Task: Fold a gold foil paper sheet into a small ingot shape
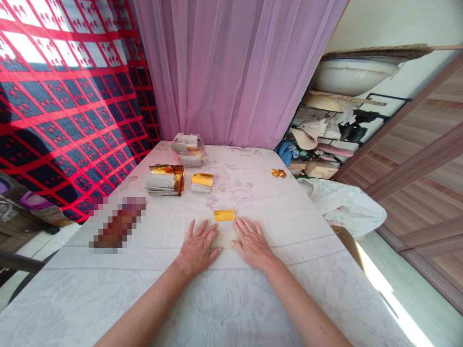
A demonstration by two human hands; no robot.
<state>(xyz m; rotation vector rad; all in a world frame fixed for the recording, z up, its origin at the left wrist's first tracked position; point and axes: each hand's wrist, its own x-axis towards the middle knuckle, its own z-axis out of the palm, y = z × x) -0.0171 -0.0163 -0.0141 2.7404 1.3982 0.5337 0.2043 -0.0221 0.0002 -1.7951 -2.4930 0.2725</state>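
My left hand [198, 246] lies palm down on the cloth-covered table [152, 284], its fingers spread and nothing in it. Opposite it, my right hand [252, 242] rests flat with fingers stretched out. A small sheet of gold foil paper [224, 215] lies just beyond both hands, close to the right fingertips; whether they touch it I cannot tell. Farther back stands a large stack of gold-and-grey foil paper [164, 181]. A smaller stack of foil paper [202, 182] sits to its right. Folded gold foil pieces [278, 173] lie near the table's right edge.
At the table's far end is a clear plastic bag [188, 150] with more paper. A blurred-out patch [119, 224] covers something at left. Purple curtain [231, 72] hangs behind. A shelf with a white basin [354, 76] and a white plastic bag [347, 202] stand at right.
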